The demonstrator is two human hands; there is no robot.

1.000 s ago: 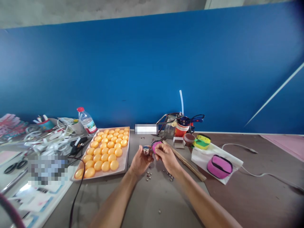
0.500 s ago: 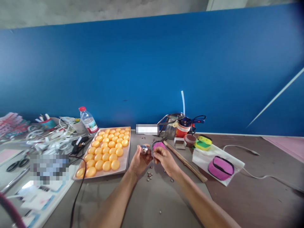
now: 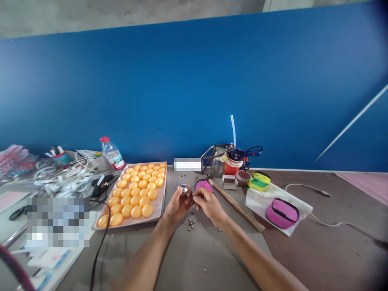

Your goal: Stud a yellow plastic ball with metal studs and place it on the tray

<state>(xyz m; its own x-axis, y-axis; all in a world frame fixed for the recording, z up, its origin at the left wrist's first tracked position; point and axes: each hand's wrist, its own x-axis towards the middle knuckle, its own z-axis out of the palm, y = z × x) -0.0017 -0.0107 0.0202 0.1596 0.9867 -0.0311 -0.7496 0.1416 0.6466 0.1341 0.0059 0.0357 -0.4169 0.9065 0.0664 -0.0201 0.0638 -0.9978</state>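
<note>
A shiny, rounded silver metal piece [image 3: 183, 189] sits in my left hand [image 3: 178, 205], its fingers wrapped round it. Close against that hand, my right hand [image 3: 208, 204] has its thumb and fingers pinched together near the left fingertips; whatever lies in the pinch is too small to make out. Behind the right hand a pink and black object [image 3: 203, 185] is partly hidden. Several small shiny metal beads [image 3: 190, 224] are scattered on the grey table below the hands.
A white tray [image 3: 158, 209] of orange balls stands at left, beside a water bottle [image 3: 113, 155]. Wooden sticks [image 3: 238, 207] lie right of my hands. Farther right are a small open box [image 3: 229, 182], a yellow-green case [image 3: 260, 181] and a pink case [image 3: 282, 213]. A dark cable [image 3: 101, 246] crosses the left front.
My right hand has shifted slightly left, bringing its pinched fingers up to the left hand's fingers. My left hand still holds the silver piece, slightly turned.
</note>
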